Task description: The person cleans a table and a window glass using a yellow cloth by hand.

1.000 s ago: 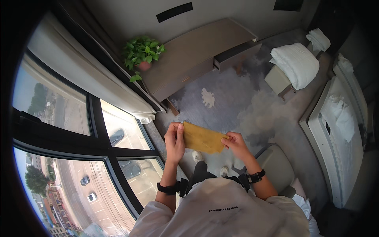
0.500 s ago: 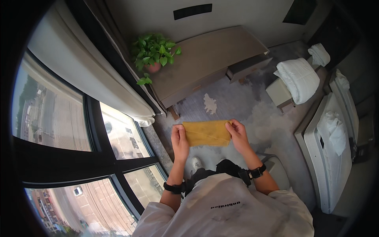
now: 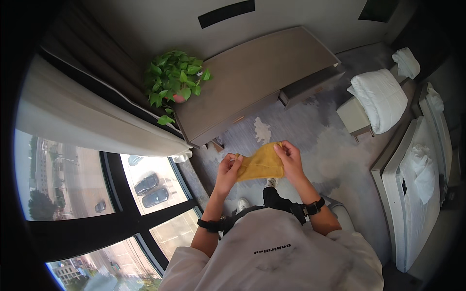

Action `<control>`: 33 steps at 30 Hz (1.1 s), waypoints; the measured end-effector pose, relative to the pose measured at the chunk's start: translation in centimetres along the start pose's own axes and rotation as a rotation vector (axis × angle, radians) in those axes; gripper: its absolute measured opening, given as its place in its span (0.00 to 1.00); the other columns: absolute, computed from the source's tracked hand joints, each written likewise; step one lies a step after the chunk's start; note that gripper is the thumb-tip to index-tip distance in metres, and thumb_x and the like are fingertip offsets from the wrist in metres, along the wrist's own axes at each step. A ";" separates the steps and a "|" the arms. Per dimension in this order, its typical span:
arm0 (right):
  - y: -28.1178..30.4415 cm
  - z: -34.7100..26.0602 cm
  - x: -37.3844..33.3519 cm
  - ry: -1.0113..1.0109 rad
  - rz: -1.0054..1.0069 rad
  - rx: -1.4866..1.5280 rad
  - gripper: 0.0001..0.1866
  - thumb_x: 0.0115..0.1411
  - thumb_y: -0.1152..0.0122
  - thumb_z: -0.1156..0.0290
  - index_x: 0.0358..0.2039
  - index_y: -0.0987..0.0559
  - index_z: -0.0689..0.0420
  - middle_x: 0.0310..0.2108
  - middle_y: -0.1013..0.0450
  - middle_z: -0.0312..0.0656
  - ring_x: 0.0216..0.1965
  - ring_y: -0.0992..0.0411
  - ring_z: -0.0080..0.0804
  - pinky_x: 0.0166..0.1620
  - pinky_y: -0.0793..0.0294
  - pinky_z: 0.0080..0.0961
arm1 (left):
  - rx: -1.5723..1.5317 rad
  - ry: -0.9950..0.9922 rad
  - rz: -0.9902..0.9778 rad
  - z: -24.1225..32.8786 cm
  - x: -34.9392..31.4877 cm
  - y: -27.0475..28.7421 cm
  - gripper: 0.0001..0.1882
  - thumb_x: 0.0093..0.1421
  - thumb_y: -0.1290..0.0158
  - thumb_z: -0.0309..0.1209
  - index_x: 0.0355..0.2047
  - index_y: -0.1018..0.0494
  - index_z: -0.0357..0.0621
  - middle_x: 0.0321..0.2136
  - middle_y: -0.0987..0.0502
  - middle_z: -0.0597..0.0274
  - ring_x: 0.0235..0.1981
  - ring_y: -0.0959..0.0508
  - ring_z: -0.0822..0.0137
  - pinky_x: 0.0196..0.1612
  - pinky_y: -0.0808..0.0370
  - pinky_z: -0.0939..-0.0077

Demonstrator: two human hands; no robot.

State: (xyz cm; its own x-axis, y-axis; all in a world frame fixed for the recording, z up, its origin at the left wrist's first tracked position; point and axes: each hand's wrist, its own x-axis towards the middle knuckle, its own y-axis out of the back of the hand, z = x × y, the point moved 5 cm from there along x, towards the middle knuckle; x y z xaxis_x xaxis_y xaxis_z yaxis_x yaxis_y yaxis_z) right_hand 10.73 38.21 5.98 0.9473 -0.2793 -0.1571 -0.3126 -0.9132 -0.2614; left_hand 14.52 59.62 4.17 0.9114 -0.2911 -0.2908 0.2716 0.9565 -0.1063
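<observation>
A folded yellow cloth (image 3: 261,162) is held up in front of me at about waist height, above the floor. My left hand (image 3: 228,169) pinches its left edge between thumb and fingers. At the upper right corner, my right hand (image 3: 290,159) grips it with the thumb on top. Between the two hands the cloth sags a little, and its top edge dips in a curve. A black band sits on each of my wrists.
Ahead stands a long brown desk (image 3: 252,77) with an open drawer (image 3: 310,85) and a potted green plant (image 3: 174,80). Tall windows (image 3: 127,194) and a pale curtain (image 3: 92,111) line the left. To the right are a stool with a white quilt (image 3: 381,101) and upright mattresses (image 3: 412,213).
The cloth has gone from stretched flat to slack and bunched as my hands came closer together. My view has shifted, and one foot has stepped forward.
</observation>
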 end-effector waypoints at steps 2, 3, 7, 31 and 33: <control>1.0 -0.4 2.4 0.013 -0.027 0.009 0.10 0.63 0.42 0.68 0.28 0.27 0.60 0.26 0.30 0.30 0.27 0.37 0.11 0.28 0.37 0.13 | -0.031 0.046 -0.009 -1.2 2.3 -0.8 0.10 0.68 0.53 0.37 0.33 0.34 0.45 0.22 0.31 0.75 0.23 0.38 0.84 0.26 0.42 0.86; 1.4 -0.6 3.3 0.051 -0.036 -0.047 0.10 0.63 0.42 0.68 0.28 0.27 0.60 0.26 0.30 0.30 0.26 0.37 0.11 0.28 0.37 0.13 | -0.035 -0.008 0.031 -1.2 3.3 -1.0 0.09 0.68 0.53 0.36 0.34 0.35 0.45 0.23 0.28 0.72 0.23 0.37 0.84 0.25 0.42 0.85; 3.0 -0.4 5.2 0.019 -0.062 -0.043 0.11 0.63 0.42 0.66 0.29 0.27 0.60 0.25 0.30 0.30 0.25 0.36 0.11 0.27 0.37 0.14 | -0.018 -0.081 0.200 0.0 5.3 -0.8 0.06 0.69 0.55 0.35 0.36 0.35 0.47 0.26 0.27 0.69 0.28 0.32 0.82 0.33 0.36 0.86; -5.3 17.8 17.3 -0.569 -0.288 -0.113 0.07 0.64 0.45 0.68 0.39 0.27 0.58 0.35 0.25 0.38 0.37 0.24 0.28 0.43 0.22 0.29 | 0.896 -0.230 0.304 -1.1 15.8 13.0 0.07 0.64 0.51 0.37 0.38 0.32 0.50 0.27 0.22 0.50 0.30 0.22 0.44 0.31 0.27 0.51; -7.6 18.9 18.2 -0.639 -0.309 -0.116 0.08 0.63 0.45 0.68 0.39 0.27 0.58 0.36 0.25 0.39 0.39 0.23 0.30 0.42 0.21 0.32 | 0.911 -0.224 0.290 -1.6 18.0 16.1 0.07 0.64 0.51 0.36 0.38 0.32 0.50 0.27 0.22 0.50 0.30 0.22 0.44 0.32 0.27 0.51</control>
State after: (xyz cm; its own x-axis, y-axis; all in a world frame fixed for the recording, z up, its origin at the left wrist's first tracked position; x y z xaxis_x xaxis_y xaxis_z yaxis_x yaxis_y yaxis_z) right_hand 29.03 45.67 -12.90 0.7538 0.1923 -0.6283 0.0059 -0.9582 -0.2861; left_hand 34.79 69.71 -4.26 0.9924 -0.1230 0.0075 0.0769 0.6659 0.7420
